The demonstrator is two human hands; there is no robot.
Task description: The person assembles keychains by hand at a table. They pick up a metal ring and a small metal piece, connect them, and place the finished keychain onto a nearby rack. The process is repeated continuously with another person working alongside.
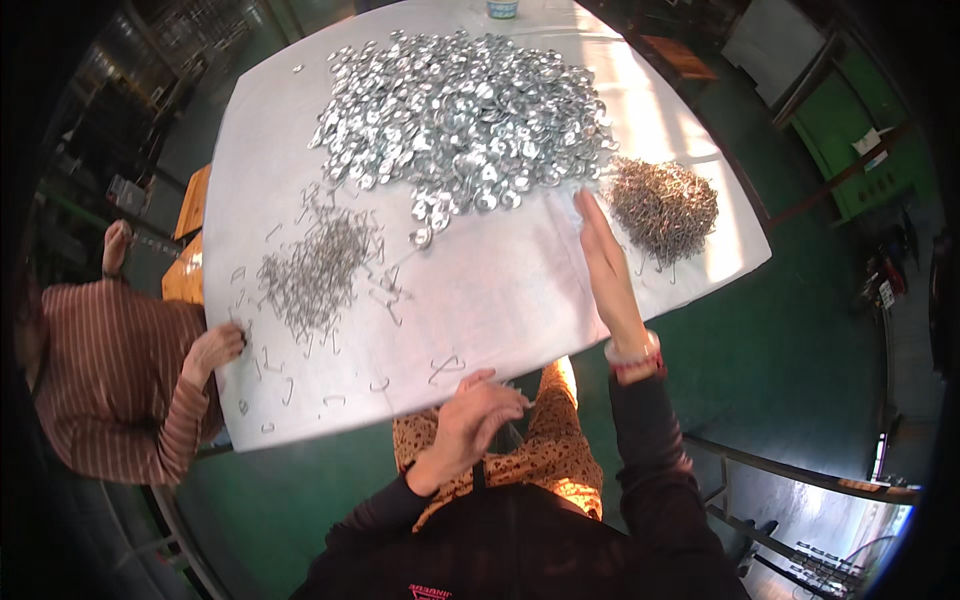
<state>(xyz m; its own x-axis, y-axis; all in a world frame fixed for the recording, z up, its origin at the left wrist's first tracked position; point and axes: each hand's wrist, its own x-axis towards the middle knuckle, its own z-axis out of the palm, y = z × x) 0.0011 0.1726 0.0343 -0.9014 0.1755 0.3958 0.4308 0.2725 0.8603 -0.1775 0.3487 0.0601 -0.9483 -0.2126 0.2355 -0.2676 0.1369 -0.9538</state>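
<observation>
My left hand [472,418] is closed at the table's near edge, above my lap. A piece of clear plastic [515,425], perhaps a bag, hangs from its fingers. Stretched flat, my right hand [607,265] rests its edge on the white-covered table [490,290], fingers together and pointing away from me. Just right of it lies a heap of brassy metal hooks [665,208]. Beyond both hands spreads a large pile of shiny silver discs [465,120]. Grey wire hooks [322,265] form a looser pile on the left, with several strays [445,370] near the front edge.
At the left side a person in a striped top [120,375] has one hand [215,350] on the table edge. A small tub [502,9] stands at the far edge. Wooden stools [185,275] are beside the table on the left. A metal rail [800,475] runs at the lower right.
</observation>
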